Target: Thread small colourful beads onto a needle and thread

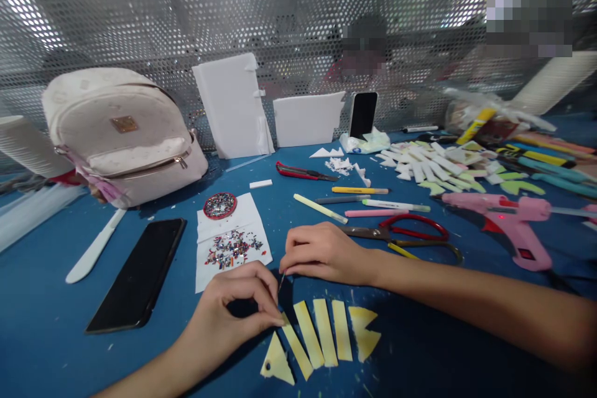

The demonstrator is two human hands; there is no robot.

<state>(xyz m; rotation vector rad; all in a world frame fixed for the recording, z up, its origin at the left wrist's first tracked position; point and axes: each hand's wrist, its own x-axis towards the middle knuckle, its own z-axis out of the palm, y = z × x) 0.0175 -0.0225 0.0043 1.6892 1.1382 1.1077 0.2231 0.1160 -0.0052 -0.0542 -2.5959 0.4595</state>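
Observation:
On the blue table lie several yellow foam-like pieces in a fish shape: a triangular head (277, 360) with a small dark hole, several strips (325, 331) and a notched tail (364, 333). My left hand (237, 301) pinches the top end of the leftmost strip (297, 348) between thumb and fingers. Just above it, the fingertips of my right hand (321, 252) are closed on a thin, thread-like piece (281, 283), which runs down toward my left fingers. Whether its lower end touches the strip I cannot tell.
White paper (204, 277) holds colourful glitter bits (231, 249). A phone (137, 277) and backpack (124, 137) are at left. Scissors (373, 233), markers (361, 190) and a box cutter (305, 172) lie beyond my hands; a pink glue gun (517, 217) lies right.

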